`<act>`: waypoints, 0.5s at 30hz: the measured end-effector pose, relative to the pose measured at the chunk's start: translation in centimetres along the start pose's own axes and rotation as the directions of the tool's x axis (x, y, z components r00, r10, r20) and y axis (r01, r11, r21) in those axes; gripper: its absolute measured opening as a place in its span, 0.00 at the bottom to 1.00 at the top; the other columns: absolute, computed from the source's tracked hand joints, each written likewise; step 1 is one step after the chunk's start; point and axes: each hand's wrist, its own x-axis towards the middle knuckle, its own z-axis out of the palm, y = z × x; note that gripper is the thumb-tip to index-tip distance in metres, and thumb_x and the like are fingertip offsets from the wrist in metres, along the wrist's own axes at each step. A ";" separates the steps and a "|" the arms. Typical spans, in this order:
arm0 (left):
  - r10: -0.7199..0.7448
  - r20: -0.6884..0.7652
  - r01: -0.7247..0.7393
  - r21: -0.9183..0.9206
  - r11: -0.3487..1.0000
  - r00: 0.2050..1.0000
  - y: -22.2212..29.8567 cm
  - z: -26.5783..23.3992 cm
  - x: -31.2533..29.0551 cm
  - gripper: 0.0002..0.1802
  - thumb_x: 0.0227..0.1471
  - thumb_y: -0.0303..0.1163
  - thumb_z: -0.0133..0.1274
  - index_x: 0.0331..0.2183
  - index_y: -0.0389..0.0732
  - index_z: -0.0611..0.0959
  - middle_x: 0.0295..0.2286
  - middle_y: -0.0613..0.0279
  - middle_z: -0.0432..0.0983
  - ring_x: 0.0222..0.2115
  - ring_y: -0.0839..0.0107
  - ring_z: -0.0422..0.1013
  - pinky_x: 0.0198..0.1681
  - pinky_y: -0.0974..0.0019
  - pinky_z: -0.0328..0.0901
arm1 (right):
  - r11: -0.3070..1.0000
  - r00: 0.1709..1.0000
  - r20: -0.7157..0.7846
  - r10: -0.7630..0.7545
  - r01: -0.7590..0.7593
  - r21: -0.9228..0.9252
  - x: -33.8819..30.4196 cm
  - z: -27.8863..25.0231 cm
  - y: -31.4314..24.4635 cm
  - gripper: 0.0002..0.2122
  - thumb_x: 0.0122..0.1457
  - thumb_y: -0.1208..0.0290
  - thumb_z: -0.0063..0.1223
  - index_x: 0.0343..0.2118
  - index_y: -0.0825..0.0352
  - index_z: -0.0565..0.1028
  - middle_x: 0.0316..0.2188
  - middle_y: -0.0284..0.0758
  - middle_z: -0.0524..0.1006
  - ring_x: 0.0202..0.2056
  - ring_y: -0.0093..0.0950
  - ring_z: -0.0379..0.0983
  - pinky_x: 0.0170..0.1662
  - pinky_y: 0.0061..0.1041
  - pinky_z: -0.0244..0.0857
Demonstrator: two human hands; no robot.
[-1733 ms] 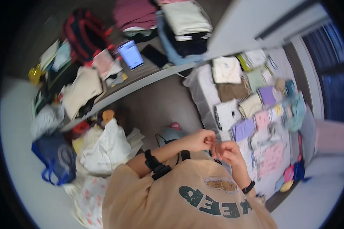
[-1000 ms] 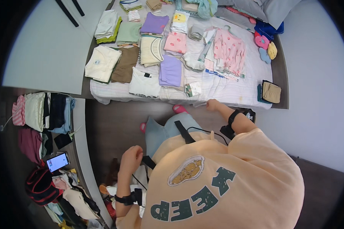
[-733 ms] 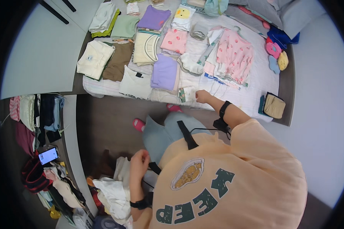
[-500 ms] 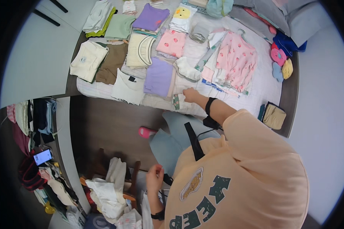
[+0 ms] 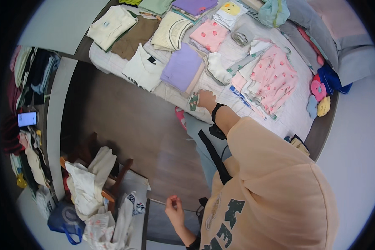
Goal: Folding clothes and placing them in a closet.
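At the bed's near edge, my right hand (image 5: pixel 206 99) is curled over a small folded green-and-white patterned cloth (image 5: pixel 193 101), with part of the cloth showing beside the fingers. Close by lie a folded lilac garment (image 5: pixel 181 67) and a white and grey folded bundle (image 5: pixel 217 69). To the right, a pink strawberry-print top (image 5: pixel 274 75) is spread over other clothes. My left hand (image 5: pixel 175 209) hangs low over the floor, fingers loosely bent and apart, with nothing in it.
A white sleeveless top (image 5: pixel 142 68) and several folded stacks cover the bed's left. A wooden chair (image 5: pixel 120 177) piled with white clothes stands on the floor, a blue bag (image 5: pixel 66 221) beside it. A lit phone (image 5: pixel 27 119) rests among clothes on a shelf. Soft toys (image 5: pixel 318 90) lie far right.
The view has turned, and the bed appears shifted up and right. My right hand has come over the small patterned cloth and grips it. My left hand stays low.
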 end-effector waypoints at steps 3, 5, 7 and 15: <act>-0.149 -0.079 0.140 -0.102 0.985 0.986 -3.2 3.6 -4.9 0.05 0.48 0.24 0.49 0.30 0.33 0.73 0.20 0.62 0.71 0.22 0.77 0.68 0.27 0.74 0.63 | 0.999 0.998 -0.052 0.040 -0.041 -0.015 0.6 1.3 0.9 0.28 0.33 0.57 0.64 0.40 0.62 0.68 0.40 0.39 0.70 0.45 0.38 0.64 0.42 0.42 0.62; -0.195 -0.089 0.181 -0.149 0.972 0.977 -3.4 5.2 -7.7 0.05 0.48 0.24 0.49 0.30 0.33 0.73 0.20 0.63 0.70 0.22 0.76 0.68 0.27 0.74 0.63 | 1.000 0.994 -0.102 0.029 -0.029 -0.001 1.5 2.4 2.4 0.28 0.31 0.59 0.65 0.38 0.64 0.70 0.39 0.40 0.72 0.44 0.38 0.66 0.42 0.42 0.63; -0.236 -0.083 0.209 -0.254 0.944 0.968 -3.8 7.0 -10.1 0.05 0.48 0.24 0.49 0.29 0.32 0.73 0.21 0.62 0.71 0.23 0.76 0.68 0.27 0.74 0.63 | 0.974 0.992 0.024 -0.121 0.114 0.197 1.9 3.1 3.4 0.26 0.28 0.60 0.64 0.34 0.68 0.74 0.35 0.43 0.74 0.39 0.39 0.70 0.40 0.39 0.65; -0.049 -0.207 -0.078 -0.563 0.823 0.977 -1.8 7.5 -7.9 0.13 0.51 0.30 0.49 0.37 0.34 0.70 0.31 0.61 0.69 0.32 0.75 0.67 0.36 0.71 0.62 | 0.627 0.704 0.403 -0.585 0.076 0.775 -11.1 -1.9 -0.8 0.22 0.36 0.63 0.64 0.35 0.71 0.74 0.30 0.39 0.76 0.31 0.30 0.74 0.35 0.26 0.67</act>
